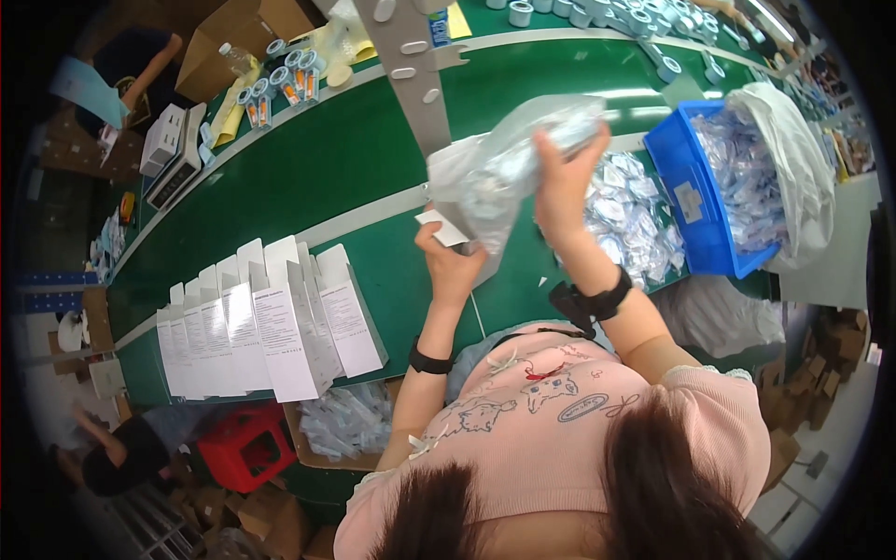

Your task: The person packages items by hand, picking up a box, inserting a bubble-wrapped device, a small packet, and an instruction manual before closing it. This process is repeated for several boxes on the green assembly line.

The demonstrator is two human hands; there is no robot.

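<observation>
My right hand (565, 187) is closed round the upper end of a clear plastic bag (504, 173) with pale blue contents, slightly blurred. The bag hangs slanting into or against a white cardboard box (450, 177) whose flaps stand up; the bag hides most of its mouth. Low on the box, my left hand (449, 269) grips it at a folded flap, thumb and fingers on either side. Just right of my right hand lies a heap of small clear sachets (625, 210) with whitish-blue contents.
Several white printed boxes (280, 322) stand in a row at left. A blue bin (686, 187) of sachets, with a white sack (793, 168) over its edge, sits at right. A metal post (415, 84) rises ahead by the green conveyor (280, 177). Pale blue containers (597, 14) lie beyond.
</observation>
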